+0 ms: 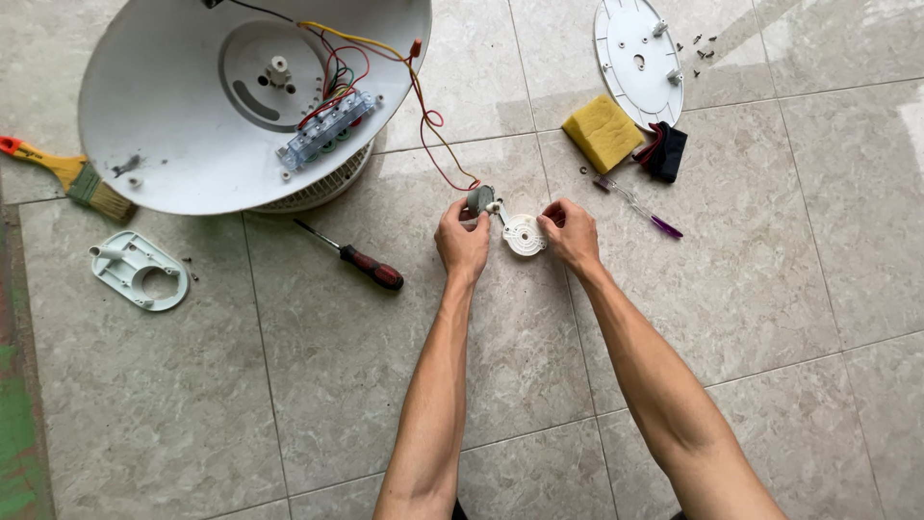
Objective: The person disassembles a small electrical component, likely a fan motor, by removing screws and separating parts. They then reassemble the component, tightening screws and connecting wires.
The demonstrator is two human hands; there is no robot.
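Two hands meet at the frame's centre over the tile floor (318,385): the left hand (463,241) pinches a small grey motor (480,199) on red wires (430,135), the right hand (570,231) grips a white disc (525,235) between them. At ten o'clock sits the fan base (183,125); a screwdriver (354,258) lies at nine, a brush (72,176) beyond. At one o'clock: sponge (603,132), plate (637,58), screws (703,46), pen (640,207).

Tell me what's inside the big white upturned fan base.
Inside the white fan base sit a round grey plate with a centre peg, a clear switch block and coloured wires. Whatever lies beneath the block is covered.
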